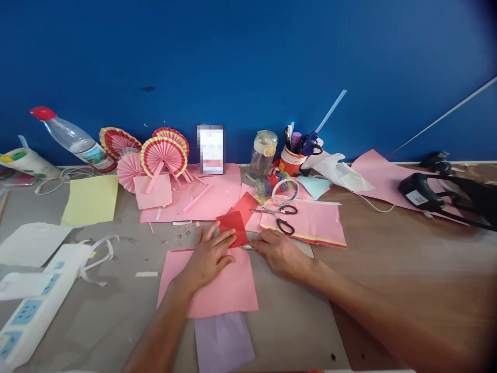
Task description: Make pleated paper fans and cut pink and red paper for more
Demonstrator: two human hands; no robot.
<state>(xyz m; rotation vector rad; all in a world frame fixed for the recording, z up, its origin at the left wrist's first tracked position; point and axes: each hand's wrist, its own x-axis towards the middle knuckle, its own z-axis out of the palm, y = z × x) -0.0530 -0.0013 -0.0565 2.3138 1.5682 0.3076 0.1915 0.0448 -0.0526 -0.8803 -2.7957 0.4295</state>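
Observation:
My left hand (pixel 209 254) lies with its fingers apart on a small red paper piece (pixel 233 228) and a pink paper sheet (pixel 225 292). The sheet has a red strip along its far edge. My right hand (pixel 281 254) is closed around a thin silvery tool (pixel 247 247), whose tip reaches the red paper's near edge. Most of that tool is hidden, so its exact kind does not show. Just beyond my right hand, scissors (pixel 285 217) with black handles lie spread on another pink sheet (pixel 318 223). Purple paper (pixel 223 342) sticks out below the near sheet.
Folded paper fans (pixel 163 157) and a plastic bottle (pixel 83 142) stand back left. A phone-like screen (pixel 212 150), a clear cup (pixel 263 155), a tape roll (pixel 285 192) and a pen cup (pixel 291 159) line the blue wall. A power strip (pixel 37 305) lies left, a black headset (pixel 438 194) right.

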